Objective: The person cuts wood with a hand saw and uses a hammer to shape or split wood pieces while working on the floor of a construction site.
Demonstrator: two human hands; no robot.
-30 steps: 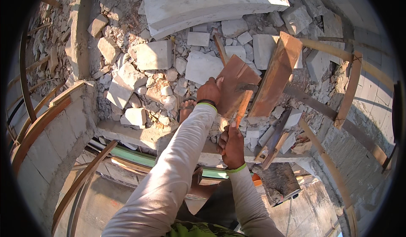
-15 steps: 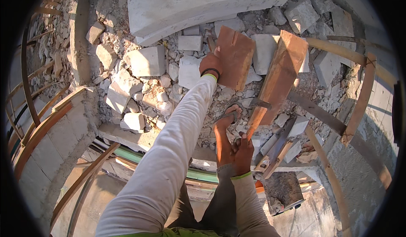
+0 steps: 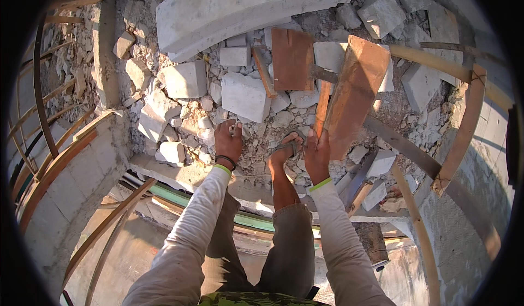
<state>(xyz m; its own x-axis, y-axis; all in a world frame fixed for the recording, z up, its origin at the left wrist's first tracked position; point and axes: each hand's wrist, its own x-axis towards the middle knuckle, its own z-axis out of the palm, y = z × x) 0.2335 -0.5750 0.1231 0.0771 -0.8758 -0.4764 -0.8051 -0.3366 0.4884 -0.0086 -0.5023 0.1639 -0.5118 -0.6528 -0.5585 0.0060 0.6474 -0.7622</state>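
My right hand (image 3: 317, 150) is wrapped round the wooden handle of a hammer (image 3: 322, 107). The hammer's dark metal head points away from me, between two reddish-brown boards. It lies close to the lower edge of the flat board (image 3: 293, 66) and the left side of the longer, angled board (image 3: 361, 87). My left hand (image 3: 228, 142) hovers over small rubble with loosely bent fingers apart and nothing visible in them. Beyond it lie a white block (image 3: 244, 96) and a narrow wooden strip (image 3: 263, 71) tilted beside the flat board.
A large curved concrete slab (image 3: 245, 14) spans the far side. Broken blocks (image 3: 185, 79) and stones surround my sandalled foot (image 3: 286, 146). Bent wooden strips (image 3: 404, 145) cross on the right. A concrete ledge (image 3: 169, 170) runs nearer me, above green-edged lengths of material (image 3: 254, 222).
My left hand has let go of the flat board and drawn back toward me. The right hand has carried the hammer forward, its head now farther away. The flat board sits slightly farther off and straighter.
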